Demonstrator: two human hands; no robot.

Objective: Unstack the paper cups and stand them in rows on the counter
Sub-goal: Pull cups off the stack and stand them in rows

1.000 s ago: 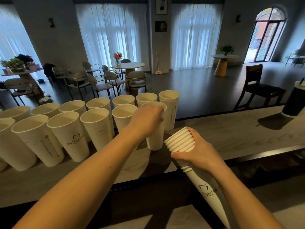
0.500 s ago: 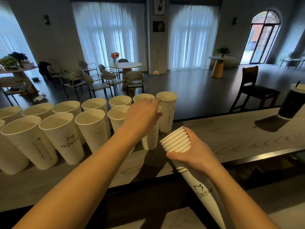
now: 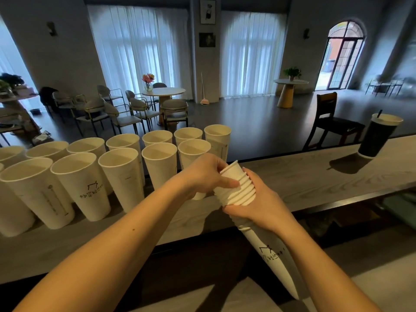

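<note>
Grey wood-grain bench (image 3: 304,179) runs across the view, cafe room behind it. Nearest: two bare forearms reach in from the bottom edge. Right hand (image 3: 258,206) has its grip wrapped around the upper part of the nested cup stack (image 3: 267,251), which slants from lower right up toward the middle, rims pointing up-left, above the bench's near edge. Left hand (image 3: 202,174) closes its grip on the top cup (image 3: 229,174) of that stack, thumb along the side, fingers over the rim; that cup sits slightly raised out of the ones beneath. Printed logo shows on the stack's lowest cup.

Beyond the hands, on the left part of the bench, loose paper cups (image 3: 121,176) stand upright, mouths up, in two rows, close together, some touching. Rows run off the left edge. The rightmost front-row cup is partly hidden behind the left hand.

Far right on the bench, well apart from the rows, a dark lidded cup (image 3: 376,138) with a straw stands.

Past the bench: dark floor, dark wooden chair (image 3: 331,122), round table (image 3: 164,92) with flowers and chairs around it, white curtains (image 3: 139,48), arched door (image 3: 344,55) at right.
</note>
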